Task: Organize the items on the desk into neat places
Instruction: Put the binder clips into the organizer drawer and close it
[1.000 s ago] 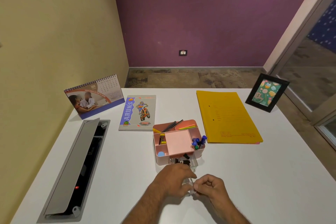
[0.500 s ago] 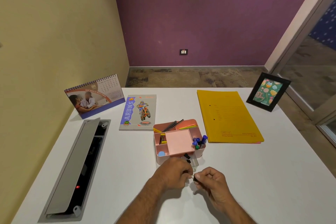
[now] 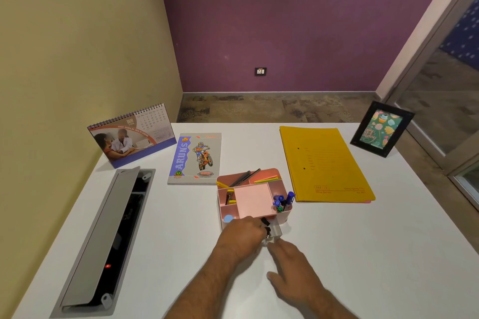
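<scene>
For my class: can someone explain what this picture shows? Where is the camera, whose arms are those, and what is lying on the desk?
The camera sits on a person's head, looking down at their own two hands. On the white desk lie a desk calendar, a notebook, a yellow folder, a picture frame and a pink organizer holding pens. The left hand reaches into the organizer's small clear drawer, seemingly with a black clip. The right hand rests open just in front of it.

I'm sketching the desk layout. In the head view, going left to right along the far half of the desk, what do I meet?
Calendar → notebook → pink organizer → yellow folder → picture frame.
</scene>
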